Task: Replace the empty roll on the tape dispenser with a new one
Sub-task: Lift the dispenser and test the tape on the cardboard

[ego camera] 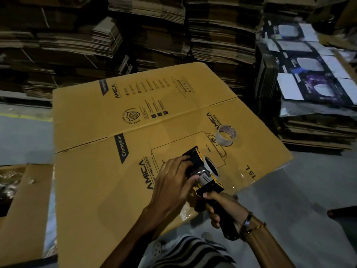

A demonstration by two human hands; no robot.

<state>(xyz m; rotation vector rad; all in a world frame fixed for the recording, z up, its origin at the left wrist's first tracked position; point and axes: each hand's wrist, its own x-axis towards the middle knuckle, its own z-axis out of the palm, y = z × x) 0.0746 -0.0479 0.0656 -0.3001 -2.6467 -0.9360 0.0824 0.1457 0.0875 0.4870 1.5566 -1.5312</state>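
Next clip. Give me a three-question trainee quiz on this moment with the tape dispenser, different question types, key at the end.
1. True or false: the right hand grips the handle of the tape dispenser.
2. Where is the loose tape roll? A) lying on the flattened carton beyond the dispenser B) in the left hand C) on the floor
3. Fill in: the left hand has its fingers on the dispenser's ____ end.

Key: 1 true; 2 A; 3 front

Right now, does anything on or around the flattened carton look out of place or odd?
Nothing damaged or spilled. The only loose item is a tape roll lying apart on the flattened carton, beyond the tape dispenser, which the left hand and right hand hold.
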